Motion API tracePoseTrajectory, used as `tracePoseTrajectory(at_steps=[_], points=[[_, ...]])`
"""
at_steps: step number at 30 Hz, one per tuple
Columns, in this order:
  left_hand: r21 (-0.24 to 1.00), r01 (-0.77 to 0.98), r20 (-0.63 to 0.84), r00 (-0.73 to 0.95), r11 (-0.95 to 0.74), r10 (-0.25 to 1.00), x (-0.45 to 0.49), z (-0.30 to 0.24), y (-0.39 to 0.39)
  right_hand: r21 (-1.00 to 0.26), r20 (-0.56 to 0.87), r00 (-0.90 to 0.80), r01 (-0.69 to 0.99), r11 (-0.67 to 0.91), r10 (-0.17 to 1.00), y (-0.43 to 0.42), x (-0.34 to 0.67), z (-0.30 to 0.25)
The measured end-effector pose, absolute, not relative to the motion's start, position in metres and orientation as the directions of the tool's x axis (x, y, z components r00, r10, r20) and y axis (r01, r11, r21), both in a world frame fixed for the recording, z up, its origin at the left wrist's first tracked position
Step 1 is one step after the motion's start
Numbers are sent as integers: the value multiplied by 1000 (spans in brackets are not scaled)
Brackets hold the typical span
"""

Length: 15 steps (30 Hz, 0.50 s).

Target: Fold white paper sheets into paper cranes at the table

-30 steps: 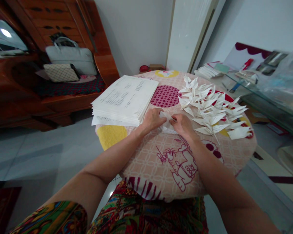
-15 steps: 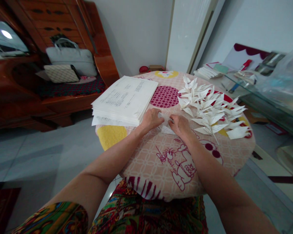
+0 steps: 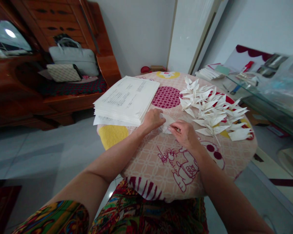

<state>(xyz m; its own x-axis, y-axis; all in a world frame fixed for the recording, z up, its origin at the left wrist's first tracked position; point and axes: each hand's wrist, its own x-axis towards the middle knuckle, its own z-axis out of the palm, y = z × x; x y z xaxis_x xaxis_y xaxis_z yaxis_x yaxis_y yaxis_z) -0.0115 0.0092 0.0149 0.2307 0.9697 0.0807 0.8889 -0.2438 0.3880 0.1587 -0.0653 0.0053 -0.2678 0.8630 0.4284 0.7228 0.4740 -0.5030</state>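
Note:
A small piece of white paper (image 3: 167,121) lies on the cloth-covered round table (image 3: 146,159) between my two hands. My left hand (image 3: 153,119) has its fingers closed on the paper's left side, partly over it. At the lower right edge of the same paper, my right hand (image 3: 184,132) pinches with thumb and forefinger. The paper's folds are too small to make out. Right of my hands is a spread of folded paper cranes (image 3: 207,104), white with pointed wings. A thick stack of printed sheets (image 3: 127,97) sits left of my hands, close to my left wrist.
A glass-topped stand (image 3: 266,107) on the right holds a plastic bag (image 3: 288,84), papers (image 3: 208,72) and a red item (image 3: 247,66). On the left is a wooden bench (image 3: 109,61) with a pale handbag (image 3: 74,58). A wall (image 3: 136,35) stands behind the table.
My right hand has shifted down and slightly right along the paper, exposing more of it. My left hand stays almost in place. The whole view has moved slightly.

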Motion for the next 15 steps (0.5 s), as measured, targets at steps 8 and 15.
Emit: tracePoseTrajectory(at_steps=[8,15], points=[[614,697,203,316,-372,927,-18,10,11,-515,190,-256,796,318,948,-66,164,-1],[381,406,541,631,-831,557,-35,5,17,-300,145,-246,912,280,958,-74,150,6]])
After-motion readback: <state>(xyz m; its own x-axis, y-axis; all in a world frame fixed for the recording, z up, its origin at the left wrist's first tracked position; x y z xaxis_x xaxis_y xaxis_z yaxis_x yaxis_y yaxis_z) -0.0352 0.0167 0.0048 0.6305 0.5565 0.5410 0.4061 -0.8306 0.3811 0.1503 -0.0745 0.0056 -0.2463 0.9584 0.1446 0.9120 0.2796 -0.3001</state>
